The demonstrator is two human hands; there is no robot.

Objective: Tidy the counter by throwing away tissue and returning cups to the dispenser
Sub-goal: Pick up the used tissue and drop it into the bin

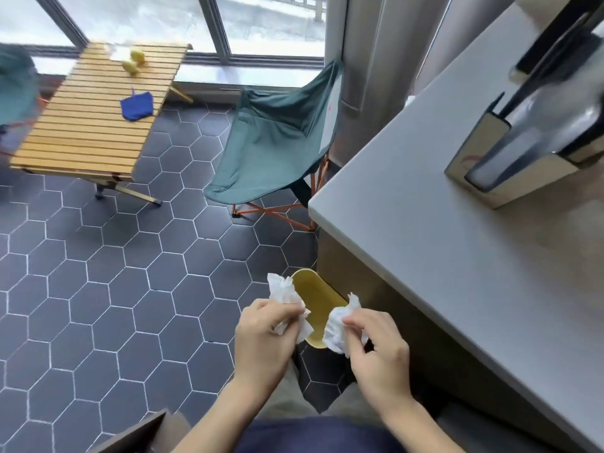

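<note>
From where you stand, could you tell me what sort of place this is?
Probably a casual lounge or break corner by big windows: a folding chair, slatted table and counter suggest it.

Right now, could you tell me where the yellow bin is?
The yellow bin stands on the floor beside the counter, low centre, just beyond both hands.

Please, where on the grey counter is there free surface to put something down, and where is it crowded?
The counter is bare from its near corner beside the green chair along the front edge toward the person. The metal dispenser crowds the far right part. Below, both hands, left hand and right hand, hold tissue over the yellow bin.
</note>
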